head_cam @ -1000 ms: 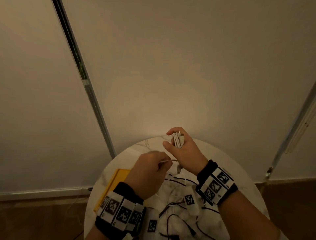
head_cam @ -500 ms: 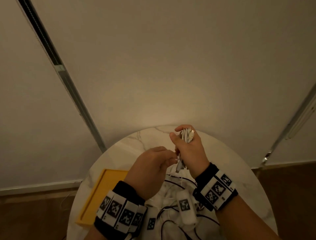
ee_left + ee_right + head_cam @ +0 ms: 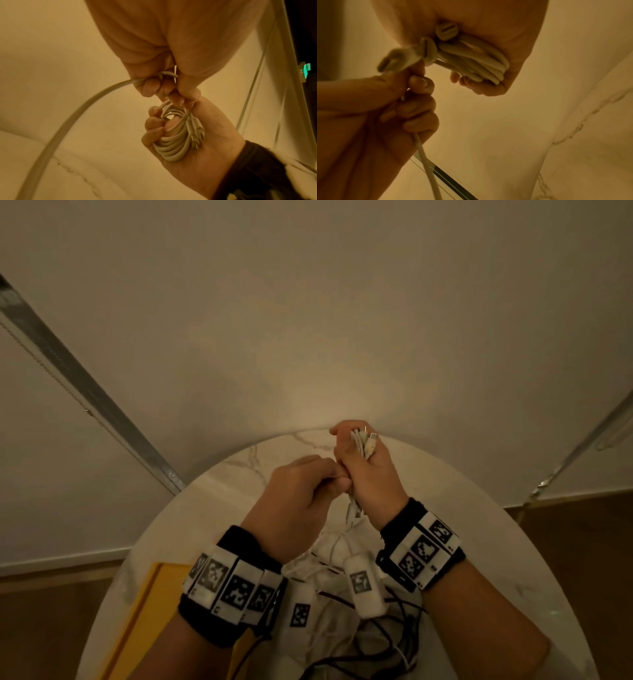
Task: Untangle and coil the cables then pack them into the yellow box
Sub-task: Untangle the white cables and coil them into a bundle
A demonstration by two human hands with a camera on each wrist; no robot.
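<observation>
My right hand (image 3: 368, 470) grips a coiled white cable (image 3: 361, 441) upright above the round marble table (image 3: 479, 508); its plugs stick out at the top. In the right wrist view the coil (image 3: 476, 60) lies in the palm. My left hand (image 3: 308, 484) touches the right hand and pinches the loose tail of the white cable (image 3: 164, 75), which curves away downward (image 3: 68, 121). The yellow box (image 3: 147, 614) lies on the table at the left, partly hidden by my left wrist. A tangle of white and black cables (image 3: 373, 642) sits between my forearms.
White tagged adapters (image 3: 363, 583) lie in the tangle. Bare marble shows at the table's far and right side (image 3: 513, 559). A metal rail (image 3: 85, 392) runs along the wall on the left, and wooden floor (image 3: 582, 542) surrounds the table.
My left hand has closed in on the right hand, drawing the cable tail against the coil. Both hands sit slightly farther over the table, and the view has tipped down.
</observation>
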